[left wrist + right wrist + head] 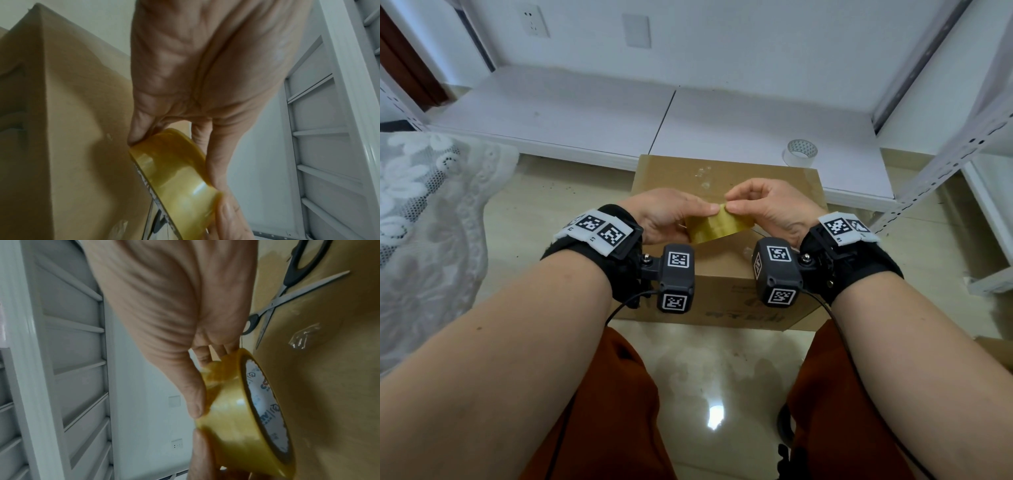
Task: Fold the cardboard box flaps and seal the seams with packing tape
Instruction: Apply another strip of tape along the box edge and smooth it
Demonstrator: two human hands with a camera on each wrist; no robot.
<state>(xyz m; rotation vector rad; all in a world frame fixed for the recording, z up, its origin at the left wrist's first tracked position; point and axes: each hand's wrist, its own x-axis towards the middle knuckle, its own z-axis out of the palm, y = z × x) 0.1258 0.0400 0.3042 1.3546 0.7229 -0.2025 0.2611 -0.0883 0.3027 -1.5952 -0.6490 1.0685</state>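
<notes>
At frame centre, above the closed cardboard box (pixel 726 274), the left hand (pixel 664 214) and right hand (pixel 767 205) both grip the yellow packing tape roll (pixel 717 224), thumbs meeting on its rim. Finding the loose end likely calls for a fingernail while the other hand steadies the roll; scissors (pixel 287 293) lie on the box top.

A white shelf board (pixel 585 113) runs low along the wall, framed by a white metal rack (pixel 945 144) with punched uprights. White lace fabric (pixel 424 212) with a flower pattern hangs at the left edge, and the glossy beige floor (pixel 709 370) shows a bright reflection. On the wall sit a power socket (pixel 534 21) and a blank cover plate (pixel 636 30).
</notes>
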